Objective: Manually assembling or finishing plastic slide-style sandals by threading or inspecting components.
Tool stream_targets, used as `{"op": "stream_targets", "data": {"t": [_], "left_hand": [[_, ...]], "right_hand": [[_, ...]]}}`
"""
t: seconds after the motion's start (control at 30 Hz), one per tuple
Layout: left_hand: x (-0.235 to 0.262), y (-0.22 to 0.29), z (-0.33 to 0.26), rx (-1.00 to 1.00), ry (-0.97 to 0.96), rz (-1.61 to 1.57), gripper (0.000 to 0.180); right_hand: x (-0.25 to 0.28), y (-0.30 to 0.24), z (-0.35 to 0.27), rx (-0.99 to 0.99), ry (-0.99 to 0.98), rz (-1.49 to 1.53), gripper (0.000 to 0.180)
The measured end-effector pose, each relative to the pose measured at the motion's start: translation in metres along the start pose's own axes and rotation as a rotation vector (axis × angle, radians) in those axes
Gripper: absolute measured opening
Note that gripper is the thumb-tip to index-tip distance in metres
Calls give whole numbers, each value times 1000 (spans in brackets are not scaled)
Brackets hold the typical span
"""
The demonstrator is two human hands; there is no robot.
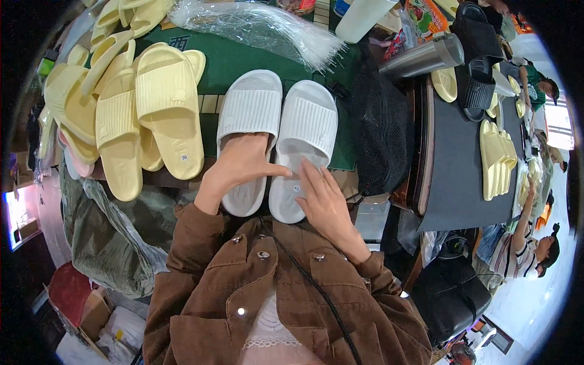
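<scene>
Two white ribbed slide sandals lie side by side on the green mat (231, 58), toes pointing away from me. My left hand (237, 167) rests flat on the footbed of the left white sandal (249, 112), fingers slid toward its strap. My right hand (322, 198) lies on the heel of the right white sandal (307, 125), fingers spread beside a small round sticker. Neither hand is closed around a sandal. My brown jacket sleeves enter from below.
A heap of pale yellow sandals (146, 109) fills the left. Clear plastic bags (261, 27) lie at the back, a black mesh bag (380, 134) and a steel flask (426, 58) to the right. On the dark table (456, 170) lie more yellow sandals (497, 155); other people (523, 249) sit nearby.
</scene>
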State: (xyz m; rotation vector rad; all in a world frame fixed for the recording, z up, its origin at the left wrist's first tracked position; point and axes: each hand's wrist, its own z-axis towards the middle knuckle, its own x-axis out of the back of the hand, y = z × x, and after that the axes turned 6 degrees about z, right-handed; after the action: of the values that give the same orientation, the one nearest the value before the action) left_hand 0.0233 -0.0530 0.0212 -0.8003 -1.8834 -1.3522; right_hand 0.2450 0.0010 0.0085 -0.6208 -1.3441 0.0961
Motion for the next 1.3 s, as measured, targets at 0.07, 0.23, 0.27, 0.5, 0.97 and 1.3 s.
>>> {"op": "stream_targets", "data": {"t": [0.07,0.23,0.27,0.5,0.97,1.3], "left_hand": [[4,1,-2,54,-129,15,80],[-19,6,-15,-53,197,81,75],[-22,6,-14,-24,231,62,72],[-37,4,-4,87,304,20,60],[-37,5,0,47,334,91,53],[-39,4,-1,35,369,103,54]], "right_hand": [[-2,-3,2,-13,-4,0,64],[-5,-8,8,-61,44,-71,65],[-5,-7,8,-59,44,-72,65],[11,-1,15,6,124,40,51],[62,67,107,-367,331,-44,12],[46,86,130,-455,116,-277,16]]}}
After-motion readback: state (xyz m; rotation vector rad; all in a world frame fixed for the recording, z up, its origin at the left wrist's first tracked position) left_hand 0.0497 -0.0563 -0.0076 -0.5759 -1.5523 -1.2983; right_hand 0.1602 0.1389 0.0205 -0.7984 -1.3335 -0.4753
